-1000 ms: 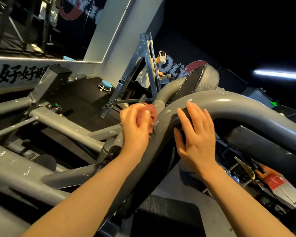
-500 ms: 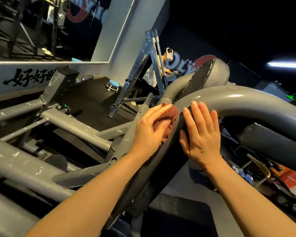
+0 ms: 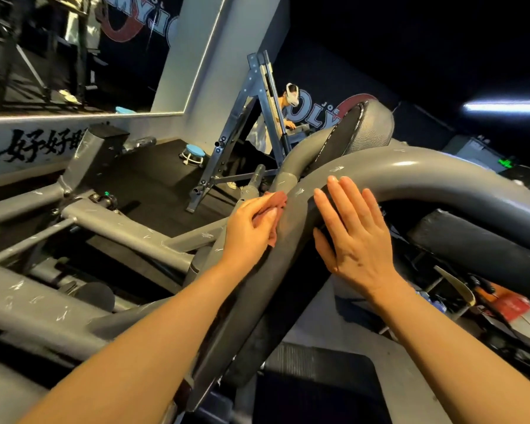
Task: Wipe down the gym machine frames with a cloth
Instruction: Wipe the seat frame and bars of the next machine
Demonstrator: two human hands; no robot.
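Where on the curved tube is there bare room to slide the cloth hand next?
Free: the tube's crown beyond the right hand, up to the seat pad; also the lower stretch under the left hand holding the cloth. Crowded: the bend between both hands, and the junction with the thinner tube.

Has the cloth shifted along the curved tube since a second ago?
Yes. The left hand has slid the cloth from left of the curved tube onto its side, closer to the right hand.
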